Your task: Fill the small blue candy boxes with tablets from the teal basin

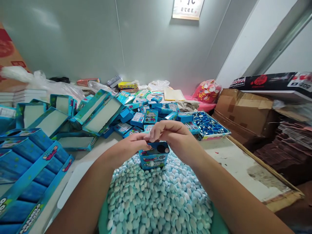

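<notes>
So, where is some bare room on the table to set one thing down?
The largest bare patch of tabletop lies at right, between the right forearm, the tray of blue round pieces and the wooden edge; a few small scraps lie on it. Crowded: straight ahead, piled blue boxes; at left, display trays.

A white-topped worktable (236, 165) carries open blue cardboard trays (52, 120) at left, Caramelo boxes (151, 116) mid-frame, a shallow carton (215, 136) right of centre.
</notes>
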Action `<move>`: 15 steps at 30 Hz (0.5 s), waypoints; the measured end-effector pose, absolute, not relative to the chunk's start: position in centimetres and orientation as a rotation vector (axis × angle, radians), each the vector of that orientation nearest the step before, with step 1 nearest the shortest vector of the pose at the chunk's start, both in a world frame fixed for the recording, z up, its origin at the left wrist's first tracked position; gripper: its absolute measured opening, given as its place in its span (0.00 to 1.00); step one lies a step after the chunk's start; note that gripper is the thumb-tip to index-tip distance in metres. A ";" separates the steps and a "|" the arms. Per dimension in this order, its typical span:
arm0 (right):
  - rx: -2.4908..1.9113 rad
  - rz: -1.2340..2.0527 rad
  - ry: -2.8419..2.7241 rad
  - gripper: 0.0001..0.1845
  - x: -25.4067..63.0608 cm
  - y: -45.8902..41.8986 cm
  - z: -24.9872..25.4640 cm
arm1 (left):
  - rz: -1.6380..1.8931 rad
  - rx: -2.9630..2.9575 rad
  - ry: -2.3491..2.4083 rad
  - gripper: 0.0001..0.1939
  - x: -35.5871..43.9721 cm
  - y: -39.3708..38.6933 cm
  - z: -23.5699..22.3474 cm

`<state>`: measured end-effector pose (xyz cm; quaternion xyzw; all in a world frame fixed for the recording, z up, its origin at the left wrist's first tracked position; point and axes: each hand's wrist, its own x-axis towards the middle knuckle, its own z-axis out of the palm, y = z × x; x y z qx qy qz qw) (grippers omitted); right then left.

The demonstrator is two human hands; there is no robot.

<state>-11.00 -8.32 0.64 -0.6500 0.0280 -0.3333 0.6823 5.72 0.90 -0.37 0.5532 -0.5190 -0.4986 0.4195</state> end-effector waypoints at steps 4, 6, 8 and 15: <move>-1.468 -0.811 0.133 0.14 -11.6 -8.5 1.0 | -1.292 1.398 -1.426 0.21 5.8 1.0 0.0; -1.580 -0.875 0.183 0.14 -12.2 -8.6 1.5 | -1.281 1.456 -1.433 0.23 5.8 1.0 0.1; -1.744 -0.960 0.270 0.12 -13.0 -8.6 1.9 | -1.254 1.493 -1.420 0.23 5.8 1.0 0.0; -2.105 -0.879 0.531 0.08 -14.6 -8.5 0.5 | -0.926 1.527 -1.280 0.25 5.2 0.4 -0.8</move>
